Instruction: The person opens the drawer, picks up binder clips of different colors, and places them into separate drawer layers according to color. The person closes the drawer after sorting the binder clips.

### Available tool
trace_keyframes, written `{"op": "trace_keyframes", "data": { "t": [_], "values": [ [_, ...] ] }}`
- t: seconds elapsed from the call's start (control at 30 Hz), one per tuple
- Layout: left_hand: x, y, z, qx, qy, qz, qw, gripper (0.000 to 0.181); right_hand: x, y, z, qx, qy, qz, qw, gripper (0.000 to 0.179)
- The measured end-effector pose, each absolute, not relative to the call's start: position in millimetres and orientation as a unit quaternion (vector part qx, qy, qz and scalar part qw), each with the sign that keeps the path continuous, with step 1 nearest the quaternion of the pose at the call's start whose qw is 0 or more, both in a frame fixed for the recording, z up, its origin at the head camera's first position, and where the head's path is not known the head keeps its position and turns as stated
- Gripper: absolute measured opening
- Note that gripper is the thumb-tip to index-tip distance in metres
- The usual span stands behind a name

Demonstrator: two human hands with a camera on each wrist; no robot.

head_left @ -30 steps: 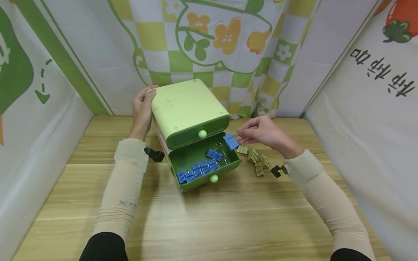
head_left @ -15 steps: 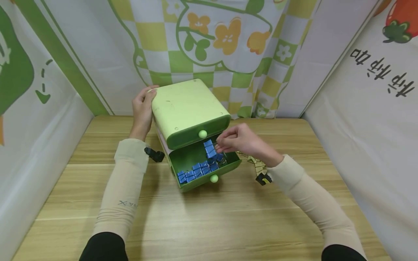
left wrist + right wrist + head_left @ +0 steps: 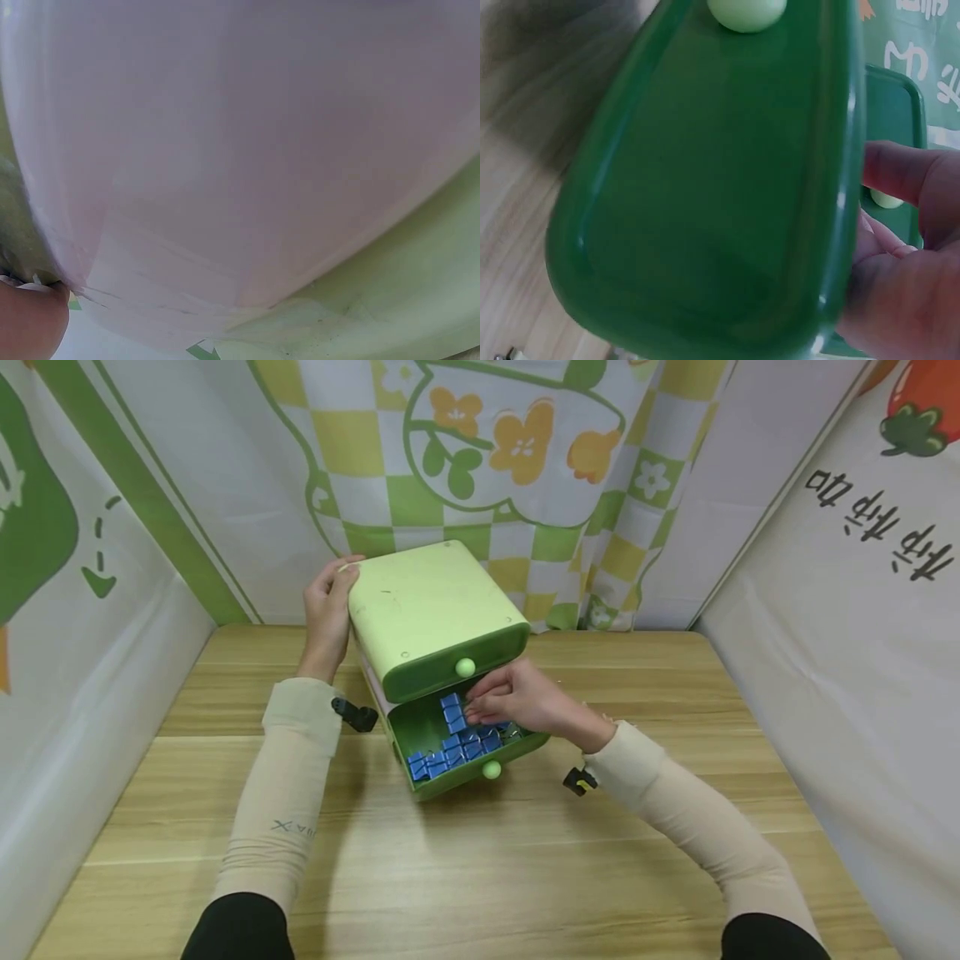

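My left hand [image 3: 326, 614] grips the back corner of the green drawer box [image 3: 431, 606] on the wooden table [image 3: 480, 860]. My right hand [image 3: 517, 702] reaches into the open lower drawer [image 3: 420, 718], fingers curled and apparently pinching a blue binder clip [image 3: 452, 710] above the other blue clips [image 3: 450, 752]; the view is tight.

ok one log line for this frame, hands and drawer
left hand: holds drawer unit | right hand: in open drawer, on blue clips
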State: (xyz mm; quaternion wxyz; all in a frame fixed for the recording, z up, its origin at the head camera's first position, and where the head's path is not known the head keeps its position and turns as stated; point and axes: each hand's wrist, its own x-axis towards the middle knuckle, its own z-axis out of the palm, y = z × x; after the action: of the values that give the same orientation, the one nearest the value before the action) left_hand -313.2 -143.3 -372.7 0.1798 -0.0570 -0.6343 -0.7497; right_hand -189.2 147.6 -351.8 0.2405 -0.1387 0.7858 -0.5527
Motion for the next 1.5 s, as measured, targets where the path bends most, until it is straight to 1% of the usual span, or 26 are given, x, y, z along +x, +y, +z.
{"op": "trace_keyframes", "data": {
  "t": [0.33,0.4,0.53,0.7,0.87,0.97,1.07,1.27,1.37,1.5],
  "values": [
    [-312.7,-143.9,-370.9,-0.052,-0.633,-0.751,0.178,0.038,-197.4,137.0,-361.0,-0.146,0.788,-0.538,0.263,0.028],
    [-312.3,-143.6,-371.0,-0.053,-0.634,-0.751,0.177,0.038,-198.8,137.1,-362.3,-0.152,0.797,-0.528,0.252,0.026],
    [-311.5,-142.9,-371.6,-0.055,-0.633,-0.752,0.176,0.036,-198.9,141.5,-360.9,-0.174,0.819,-0.503,0.215,0.021],
    [-311.2,-142.6,-372.7,-0.058,-0.632,-0.753,0.176,0.037,-191.2,155.9,-347.9,-0.198,0.849,-0.462,0.164,0.018],
    [-311.5,-142.6,-372.9,-0.059,-0.632,-0.752,0.177,0.038,-177.0,174.2,-334.3,-0.221,0.886,-0.394,0.102,0.017],
    [-311.8,-142.9,-372.8,-0.060,-0.629,-0.755,0.178,0.038,-165.7,181.9,-330.3,-0.228,0.901,-0.359,0.081,0.016],
    [-312.3,-142.6,-372.8,-0.061,-0.627,-0.756,0.180,0.037,-151.5,184.5,-328.5,-0.223,0.913,-0.334,0.066,0.015],
    [-312.3,-142.0,-373.2,-0.060,-0.627,-0.756,0.175,0.038,-123.0,181.0,-329.1,-0.232,0.923,-0.307,0.004,0.011],
    [-311.7,-142.1,-372.7,-0.056,-0.628,-0.756,0.174,0.037,-110.2,178.9,-332.4,-0.255,0.919,-0.299,0.007,0.009],
    [-310.6,-141.7,-371.4,-0.054,-0.630,-0.754,0.177,0.036,-98.0,174.9,-346.7,-0.270,0.918,-0.288,0.037,0.012]
  ]
}}
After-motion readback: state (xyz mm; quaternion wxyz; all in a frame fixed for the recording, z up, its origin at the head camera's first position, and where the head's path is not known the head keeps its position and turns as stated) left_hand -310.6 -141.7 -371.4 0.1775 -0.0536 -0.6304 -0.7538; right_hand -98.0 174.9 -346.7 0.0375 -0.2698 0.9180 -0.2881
